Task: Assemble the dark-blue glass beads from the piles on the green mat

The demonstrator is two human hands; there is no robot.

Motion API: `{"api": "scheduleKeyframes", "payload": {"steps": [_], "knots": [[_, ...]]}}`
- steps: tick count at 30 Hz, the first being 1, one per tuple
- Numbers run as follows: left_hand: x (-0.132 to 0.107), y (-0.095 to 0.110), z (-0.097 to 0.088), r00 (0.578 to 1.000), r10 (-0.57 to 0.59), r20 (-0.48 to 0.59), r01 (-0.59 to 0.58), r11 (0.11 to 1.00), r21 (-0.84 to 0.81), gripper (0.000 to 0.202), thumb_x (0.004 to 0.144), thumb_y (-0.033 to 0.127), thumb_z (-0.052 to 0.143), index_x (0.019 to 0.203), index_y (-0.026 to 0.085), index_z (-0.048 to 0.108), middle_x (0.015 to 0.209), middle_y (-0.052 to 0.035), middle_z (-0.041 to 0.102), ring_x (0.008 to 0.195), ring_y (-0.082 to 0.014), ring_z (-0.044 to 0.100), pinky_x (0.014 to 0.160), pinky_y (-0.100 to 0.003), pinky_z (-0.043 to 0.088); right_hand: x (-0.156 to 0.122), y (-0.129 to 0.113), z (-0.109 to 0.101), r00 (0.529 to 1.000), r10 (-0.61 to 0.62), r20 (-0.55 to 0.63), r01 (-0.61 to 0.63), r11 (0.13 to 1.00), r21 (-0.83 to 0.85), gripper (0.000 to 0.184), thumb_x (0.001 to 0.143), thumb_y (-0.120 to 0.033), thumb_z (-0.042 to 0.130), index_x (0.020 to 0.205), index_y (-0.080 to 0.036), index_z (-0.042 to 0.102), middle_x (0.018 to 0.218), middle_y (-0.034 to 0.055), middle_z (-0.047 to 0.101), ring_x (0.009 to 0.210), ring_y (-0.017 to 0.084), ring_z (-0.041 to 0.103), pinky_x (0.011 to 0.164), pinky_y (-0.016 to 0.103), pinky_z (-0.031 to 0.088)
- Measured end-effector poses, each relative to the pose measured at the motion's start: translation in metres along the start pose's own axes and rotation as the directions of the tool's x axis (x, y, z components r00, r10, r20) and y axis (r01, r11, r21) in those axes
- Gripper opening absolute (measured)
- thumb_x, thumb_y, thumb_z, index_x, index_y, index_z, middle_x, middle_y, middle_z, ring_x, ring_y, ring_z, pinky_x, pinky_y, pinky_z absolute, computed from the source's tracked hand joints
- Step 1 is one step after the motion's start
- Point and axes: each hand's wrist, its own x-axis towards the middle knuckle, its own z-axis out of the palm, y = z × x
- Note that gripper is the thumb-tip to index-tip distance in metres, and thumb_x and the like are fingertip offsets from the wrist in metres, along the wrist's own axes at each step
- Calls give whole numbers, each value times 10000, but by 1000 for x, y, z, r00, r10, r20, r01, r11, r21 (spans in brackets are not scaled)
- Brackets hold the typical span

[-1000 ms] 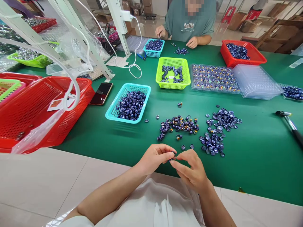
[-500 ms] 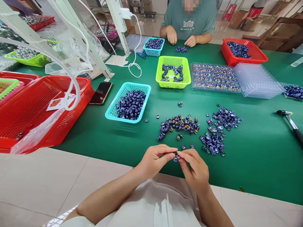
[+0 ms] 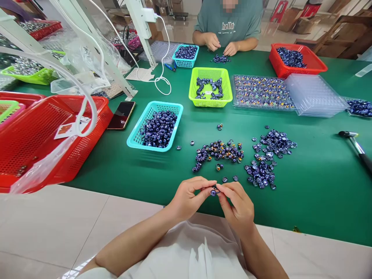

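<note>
Left hand, right hand: thumbs and fingertips pinching 1 purple-beaded piece over near table edge; at 12 o'clock, pile of beaded pieces; at 2, disc pile; between 10 and 11, turquoise basket

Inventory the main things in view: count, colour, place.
table: 1, green, centre
loose pieces: many, blue and orange, centre
flat discs: many, dark blue, right
blue baskets: 2, light blue, left, back
green baskets: several, lime, back, left
red baskets: several, red, left, right
trays: several, clear, back
phone: 1, black, left
boxes: several, brown, background
hammer: 1, silver and black, right
co-worker: 1, green shirt, opposite
held piece: 1, dark blue, fingertips
left hand: 1, bare, front
right hand: 1, bare, front
</note>
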Motion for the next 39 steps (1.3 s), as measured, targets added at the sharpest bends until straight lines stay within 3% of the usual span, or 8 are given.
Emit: {"api": "scheduleKeyframes", "payload": {"steps": [11, 18, 34, 39], "knots": [[-3, -7, 4, 963, 264, -47, -261, 964, 56, 303, 876, 65, 641, 1122, 203, 752, 857, -75, 739, 762, -149, 670, 686, -249, 538, -3, -12, 6, 980, 198, -36, -198, 980, -5, 262, 904, -81, 578, 1096, -236, 669, 936, 38, 702, 831, 170, 660, 715, 305, 532], [-3, -5, 4, 970, 234, -62, -231, 972, 45, 281, 874, 67, 649, 1098, 198, 757, 854, -75, 744, 762, -152, 678, 679, -252, 547, 4, -16, 4, 906, 417, 74, -423, 896, 133, 106, 912, -172, 585, 934, -229, 672, 805, -2, 672, 688, 137, 607, 633, 257, 511], [-5, -7, 9, 975, 199, -100, -197, 980, 24, 186, 890, 146, 655, 1032, 189, 767, 825, -81, 755, 748, -169, 682, 677, -275, 557, 1, -14, 10, 880, 470, 73, -475, 858, 198, 101, 903, -202, 578, 908, -211, 678, 823, 15, 677, 725, 150, 633, 676, 267, 531], [-5, -10, 13, 969, 225, -99, -221, 974, 52, 181, 890, 141, 645, 1019, 188, 762, 825, -79, 750, 741, -170, 666, 676, -284, 547, 1, -13, 12, 842, 533, 80, -538, 821, 193, 92, 894, -207, 575, 859, -198, 659, 777, 7, 676, 678, 140, 620, 651, 255, 517]]}}
